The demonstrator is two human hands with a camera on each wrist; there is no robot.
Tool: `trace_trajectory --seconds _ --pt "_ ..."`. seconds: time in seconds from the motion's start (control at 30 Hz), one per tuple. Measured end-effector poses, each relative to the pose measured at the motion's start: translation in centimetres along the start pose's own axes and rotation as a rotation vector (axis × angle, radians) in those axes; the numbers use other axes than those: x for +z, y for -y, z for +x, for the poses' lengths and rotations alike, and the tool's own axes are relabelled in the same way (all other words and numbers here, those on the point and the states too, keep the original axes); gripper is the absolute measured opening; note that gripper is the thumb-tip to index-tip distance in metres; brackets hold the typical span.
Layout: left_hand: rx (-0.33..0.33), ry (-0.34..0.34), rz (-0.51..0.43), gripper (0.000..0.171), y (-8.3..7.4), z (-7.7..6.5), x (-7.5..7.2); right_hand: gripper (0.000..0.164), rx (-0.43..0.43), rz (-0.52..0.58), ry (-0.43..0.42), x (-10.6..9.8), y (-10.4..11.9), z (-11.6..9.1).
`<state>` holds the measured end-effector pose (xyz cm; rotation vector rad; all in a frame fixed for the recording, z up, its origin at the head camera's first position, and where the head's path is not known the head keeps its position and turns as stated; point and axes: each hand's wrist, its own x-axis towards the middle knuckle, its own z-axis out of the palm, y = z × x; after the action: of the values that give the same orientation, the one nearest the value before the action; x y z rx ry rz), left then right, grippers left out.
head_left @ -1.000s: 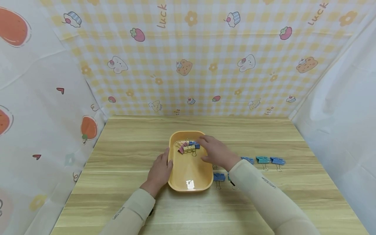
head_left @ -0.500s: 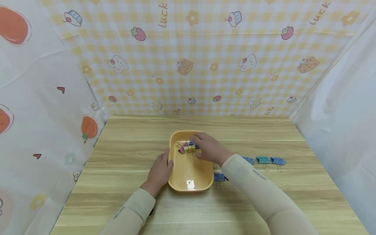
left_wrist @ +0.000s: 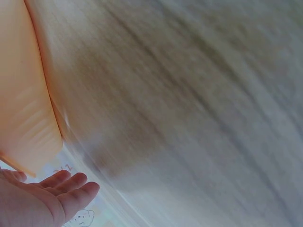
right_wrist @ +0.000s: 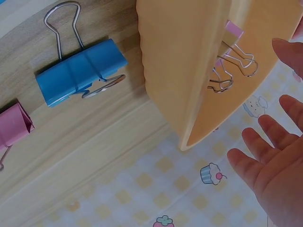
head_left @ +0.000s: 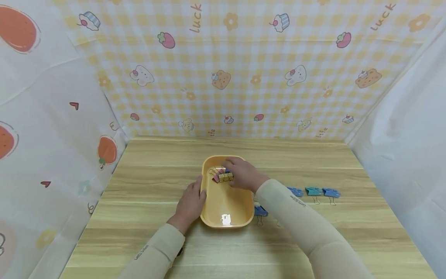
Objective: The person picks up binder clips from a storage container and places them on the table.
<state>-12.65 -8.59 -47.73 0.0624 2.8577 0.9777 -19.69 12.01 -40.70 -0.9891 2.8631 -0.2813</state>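
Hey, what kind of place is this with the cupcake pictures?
Probably a small tabletop work corner indoors: a wood-look table, patterned cloth behind it, and a tray with clips beside it.

Yellow checked backdrop (head_left: 256, 58), wood-grain tabletop (head_left: 153, 162)

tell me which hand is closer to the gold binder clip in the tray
Right. The right hand is over the tray, right beside the gold binder clip; the left hand is farther off, at the tray's left side.
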Motion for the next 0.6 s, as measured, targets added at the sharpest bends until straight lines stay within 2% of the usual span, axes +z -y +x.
trace_trajectory --seconds 0.6 --pt "0.006 0.004 0.018 0.059 0.2 0.0 0.0 0.069 0.113 -0.036 0.156 -0.2 0.3 2.3"
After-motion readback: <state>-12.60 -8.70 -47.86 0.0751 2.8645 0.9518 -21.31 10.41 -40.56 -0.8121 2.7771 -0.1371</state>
